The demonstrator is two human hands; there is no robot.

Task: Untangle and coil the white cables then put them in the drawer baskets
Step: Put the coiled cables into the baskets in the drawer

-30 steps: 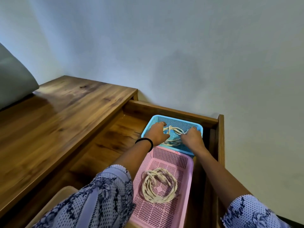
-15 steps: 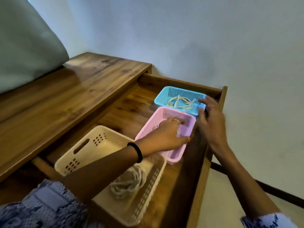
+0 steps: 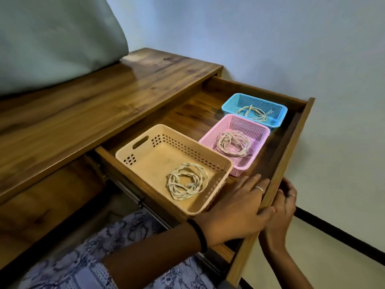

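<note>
Wooden and dark brown, the drawer [image 3: 291,142] stands pulled out from under the counter [image 3: 104,105], and three plastic baskets sit inside it in a row. Nearest to the person is the beige basket [image 3: 145,151], and a coiled white cable [image 3: 187,183] lies flat on its bottom, towards the right corner. Just beside it comes the pink basket [image 3: 250,126], which holds a second coiled cable [image 3: 233,146]. Farthest, near the back wall of the drawer, is the blue basket [image 3: 233,101] with a third cable [image 3: 253,112], coiled more loosely. The left hand [image 3: 237,209], with a ring and a black band on the wrist, rests on the inner side of the drawer front, fingers stretched and thumb pressed on the top edge. The right hand [image 3: 285,202] lies on the outer side of the same front panel, its fingers curled around the edge. Both hands grip this panel and hold no cable. A grey cloth-like thing [image 3: 52,38] lies on the counter at the far left. A patterned blue sleeve [image 3: 83,263] covers the left arm.
</note>
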